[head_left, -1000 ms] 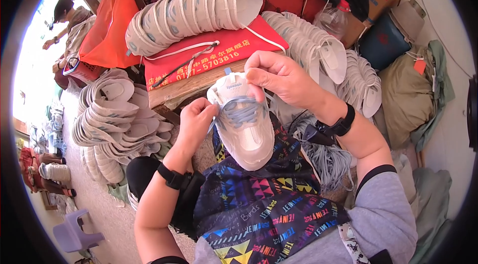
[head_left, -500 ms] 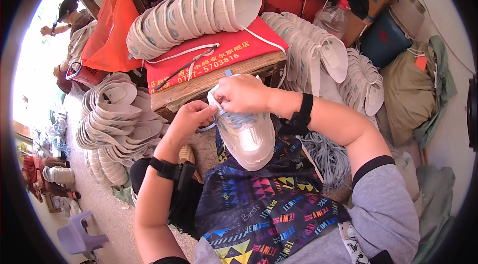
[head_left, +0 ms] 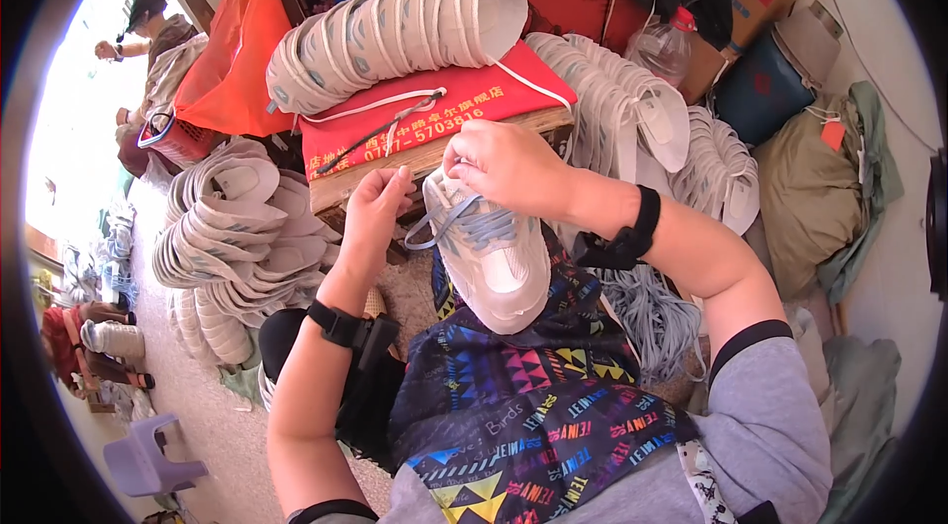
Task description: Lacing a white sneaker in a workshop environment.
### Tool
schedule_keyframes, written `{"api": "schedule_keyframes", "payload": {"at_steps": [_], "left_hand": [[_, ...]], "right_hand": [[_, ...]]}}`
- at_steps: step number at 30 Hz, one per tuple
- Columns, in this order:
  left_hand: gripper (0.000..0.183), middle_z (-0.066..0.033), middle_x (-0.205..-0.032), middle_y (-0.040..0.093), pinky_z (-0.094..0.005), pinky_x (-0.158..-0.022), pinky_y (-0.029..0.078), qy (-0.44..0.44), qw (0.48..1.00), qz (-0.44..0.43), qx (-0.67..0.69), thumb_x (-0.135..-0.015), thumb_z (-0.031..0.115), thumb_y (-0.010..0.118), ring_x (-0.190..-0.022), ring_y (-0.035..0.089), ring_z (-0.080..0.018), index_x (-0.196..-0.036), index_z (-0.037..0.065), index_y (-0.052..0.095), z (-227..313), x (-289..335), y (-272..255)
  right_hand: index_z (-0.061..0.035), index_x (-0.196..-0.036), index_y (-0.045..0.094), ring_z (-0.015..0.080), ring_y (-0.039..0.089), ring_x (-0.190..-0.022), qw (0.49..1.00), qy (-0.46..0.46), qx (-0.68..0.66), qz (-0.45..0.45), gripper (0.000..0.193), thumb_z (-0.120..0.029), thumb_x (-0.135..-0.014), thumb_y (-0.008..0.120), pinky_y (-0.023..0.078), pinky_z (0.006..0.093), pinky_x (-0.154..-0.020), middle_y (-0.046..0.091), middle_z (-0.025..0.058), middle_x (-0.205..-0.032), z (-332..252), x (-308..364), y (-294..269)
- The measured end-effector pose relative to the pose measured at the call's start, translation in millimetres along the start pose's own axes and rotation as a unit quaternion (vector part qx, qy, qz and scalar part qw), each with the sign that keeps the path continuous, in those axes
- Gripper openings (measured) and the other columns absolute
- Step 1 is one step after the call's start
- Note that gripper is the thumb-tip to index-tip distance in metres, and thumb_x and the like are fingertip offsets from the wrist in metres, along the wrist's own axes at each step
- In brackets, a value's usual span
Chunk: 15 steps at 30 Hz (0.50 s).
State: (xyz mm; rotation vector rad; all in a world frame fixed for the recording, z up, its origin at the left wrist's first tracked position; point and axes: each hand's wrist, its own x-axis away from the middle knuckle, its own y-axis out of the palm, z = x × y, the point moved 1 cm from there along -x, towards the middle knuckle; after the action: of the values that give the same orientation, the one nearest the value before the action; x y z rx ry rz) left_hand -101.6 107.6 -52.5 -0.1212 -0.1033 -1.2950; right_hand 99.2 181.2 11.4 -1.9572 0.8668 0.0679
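Note:
A white sneaker with pale blue laces rests toe toward me above my lap, its collar end close to the wooden stool. One loop of lace sticks out at its left side. My right hand is closed over the collar end, fingers pinched; what they grip is hidden. To the left of the shoe and apart from it, my left hand is raised with thumb and forefinger pressed together. Whatever may be in that pinch is too small to make out. A dark patterned apron covers my lap.
Nested shoe uppers lie on a red bag atop a wooden stool. More uppers are piled at left and right. Blue-grey laces hang beside my right knee. A purple stool and another person are farther left.
My left hand has come away from the lace and moved up and left. My right hand has shifted slightly right and up over the collar end. The lace loop now shows uncovered.

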Motion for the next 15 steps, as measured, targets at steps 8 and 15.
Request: {"api": "schedule_keyframes", "payload": {"at_steps": [8, 15], "left_hand": [[0.02, 0.005, -0.083, 0.061, -0.0186, -0.063, 0.04, 0.023, 0.999, 0.03, 0.025, -0.095, 0.029, 0.062, -0.07, 0.05, -0.0025, -0.097, 0.01, 0.061, 8.4, 12.8, 12.0], [0.032, 0.0029, -0.094, 0.062, -0.0242, -0.077, 0.048, 0.056, 0.982, -0.171, 0.06, -0.091, 0.025, 0.068, -0.085, 0.057, -0.0074, -0.113, 0.004, 0.063, 63.0, 23.8, 25.8]], "right_hand": [[-0.0098, -0.091, 0.068, 0.0332, 0.062, -0.08, 0.992, -0.044, 0.102, -0.052, 0.013, -0.019, -0.083, 0.064, 0.05, 0.0426, -0.071, 0.062, 0.0121, -0.086, 17.3, 10.0, 33.7], [-0.0031, -0.099, 0.065, 0.0091, 0.06, -0.079, 0.895, 0.112, -0.429, -0.052, 0.01, -0.01, -0.092, 0.063, 0.049, 0.0237, -0.07, 0.064, 0.0008, -0.089, -69.3, -2.9, -40.9]]}}
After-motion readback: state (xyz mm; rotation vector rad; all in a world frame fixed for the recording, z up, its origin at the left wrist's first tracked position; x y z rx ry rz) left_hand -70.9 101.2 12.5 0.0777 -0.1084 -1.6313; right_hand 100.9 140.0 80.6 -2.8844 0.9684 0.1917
